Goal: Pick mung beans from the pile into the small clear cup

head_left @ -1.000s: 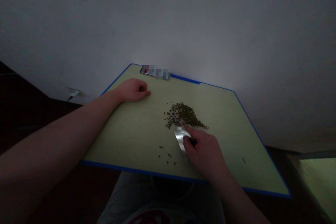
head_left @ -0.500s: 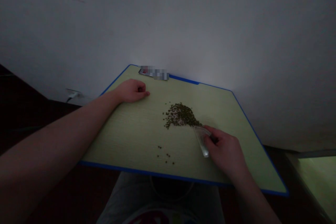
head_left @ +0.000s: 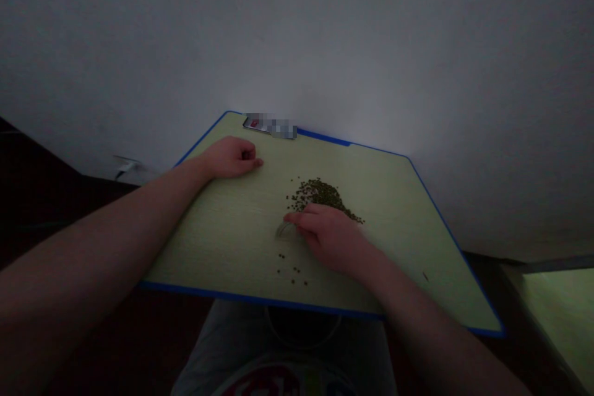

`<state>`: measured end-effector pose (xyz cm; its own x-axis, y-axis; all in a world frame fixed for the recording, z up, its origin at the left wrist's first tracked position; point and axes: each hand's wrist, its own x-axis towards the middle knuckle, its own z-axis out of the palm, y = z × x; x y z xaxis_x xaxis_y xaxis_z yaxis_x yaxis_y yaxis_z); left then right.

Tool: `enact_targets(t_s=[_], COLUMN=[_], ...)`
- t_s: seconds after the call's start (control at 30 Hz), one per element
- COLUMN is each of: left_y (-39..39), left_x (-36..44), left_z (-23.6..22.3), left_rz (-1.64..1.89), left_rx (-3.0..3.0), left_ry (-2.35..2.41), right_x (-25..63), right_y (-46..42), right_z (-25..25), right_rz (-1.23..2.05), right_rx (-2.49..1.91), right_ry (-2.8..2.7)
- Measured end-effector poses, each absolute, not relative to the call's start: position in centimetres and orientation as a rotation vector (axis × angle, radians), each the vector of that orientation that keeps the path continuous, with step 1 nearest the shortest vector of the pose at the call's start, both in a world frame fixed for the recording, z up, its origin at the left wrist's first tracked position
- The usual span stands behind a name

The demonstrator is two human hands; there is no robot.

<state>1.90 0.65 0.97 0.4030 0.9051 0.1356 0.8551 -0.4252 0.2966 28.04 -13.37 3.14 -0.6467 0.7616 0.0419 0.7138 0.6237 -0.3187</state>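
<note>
A scattered heap of small green beans, like mung beans (head_left: 327, 193), lies mid-table. My right hand (head_left: 331, 238) is at the heap's near side, hiding part of it. Its fingers are closed on a thin, clear, curved plastic piece (head_left: 284, 229), shaped like a protractor; most of it is hidden behind the fingers. Several loose beans (head_left: 296, 270) lie apart, nearer the table's front edge. My left hand (head_left: 232, 157) rests on the table at the far left, fingers loosely curled in with nothing visible in them.
The pale table (head_left: 204, 247) has a blue rim and stands against a grey wall (head_left: 325, 43). A phone (head_left: 269, 126) lies at its back edge. Below the front edge, between my legs, is a dark round container (head_left: 302, 328). A small dark mark (head_left: 425, 276) shows at right.
My right hand first went right along the heap's near side with the plastic piece, then swung back left past its starting spot. My left hand has stayed in place.
</note>
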Motion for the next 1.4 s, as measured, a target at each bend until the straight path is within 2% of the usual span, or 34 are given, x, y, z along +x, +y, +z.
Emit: enact_targets(t_s=[0.2,0.33,0.77,1.4], left_y=[0.9,0.9,0.8,0.8], left_x=[1.8,1.7,1.8,1.7], left_z=[0.7,0.6,0.7,0.7], left_rz=[0.430,0.439,0.414,0.459], left_rx=[2.479,2.479,2.446,2.442], left_ry=[1.561,1.563,1.582,1.557], right_x=[25.0,25.4,28.7,30.3], right_y=[-11.9,-12.6,-16.1,-20.8], right_z=[3.2,3.6,4.5,4.0], right_rz=[0.553,0.699,0.889,0.927], right_rx=[-0.753,-0.681,-1.109,-1.578], right_ry=[-2.916,-2.966,-2.851,-2.468])
